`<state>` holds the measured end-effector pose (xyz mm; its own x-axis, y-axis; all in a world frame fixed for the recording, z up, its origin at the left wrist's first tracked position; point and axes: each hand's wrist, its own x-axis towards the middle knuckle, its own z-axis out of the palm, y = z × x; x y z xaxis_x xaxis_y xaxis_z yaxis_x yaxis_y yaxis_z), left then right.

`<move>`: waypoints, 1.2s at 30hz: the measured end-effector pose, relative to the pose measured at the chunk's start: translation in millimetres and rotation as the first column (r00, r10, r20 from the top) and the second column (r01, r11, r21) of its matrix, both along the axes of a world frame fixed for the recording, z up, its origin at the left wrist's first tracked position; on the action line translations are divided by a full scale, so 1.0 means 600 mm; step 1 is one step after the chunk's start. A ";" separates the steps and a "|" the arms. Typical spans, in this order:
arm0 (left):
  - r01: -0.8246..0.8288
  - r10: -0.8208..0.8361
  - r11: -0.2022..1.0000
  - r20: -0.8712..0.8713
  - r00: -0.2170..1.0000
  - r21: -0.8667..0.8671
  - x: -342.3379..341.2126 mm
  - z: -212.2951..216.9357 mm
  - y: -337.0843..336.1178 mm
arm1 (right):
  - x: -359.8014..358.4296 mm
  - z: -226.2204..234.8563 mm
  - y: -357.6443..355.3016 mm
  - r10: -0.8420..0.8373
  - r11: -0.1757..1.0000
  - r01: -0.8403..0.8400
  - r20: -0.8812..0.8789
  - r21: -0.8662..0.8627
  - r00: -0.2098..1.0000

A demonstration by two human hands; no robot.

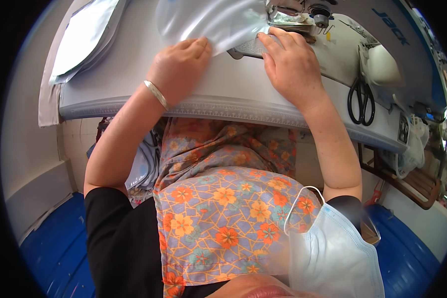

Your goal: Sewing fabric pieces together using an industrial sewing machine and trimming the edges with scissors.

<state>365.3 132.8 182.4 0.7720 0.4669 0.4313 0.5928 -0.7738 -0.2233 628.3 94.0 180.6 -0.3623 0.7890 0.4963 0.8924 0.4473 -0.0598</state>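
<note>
A pale, shiny, semi-sheer piece of cloth (pixel 211 22) lies on the sewing machine table, its far part running out of view. My left hand (pixel 181 62) is closed on its near edge with curled fingers and is slightly blurred. My right hand (pixel 293 59) lies palm down beside the needle area, fingers stretched out and thumb apart. Its fingertips touch the cloth's right edge at the metal plate (pixel 251 48). Above them is the machine's metal presser area (pixel 287 7), where the needle itself cannot be made out.
Black-handled scissors (pixel 361 102) lie to the right. The sewing machine's body (pixel 407 49) curves over the right side. A stack of pale cut pieces (pixel 87 37) sits at far left. A ruler strip (pixel 233 110) edges the table. A face mask (pixel 333 253) hangs at lower right.
</note>
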 end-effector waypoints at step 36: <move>0.088 -0.061 0.986 0.187 0.980 -0.139 0.082 -0.031 0.127 | 0.007 -0.001 0.000 0.008 1.000 -0.006 -0.054 0.030 0.999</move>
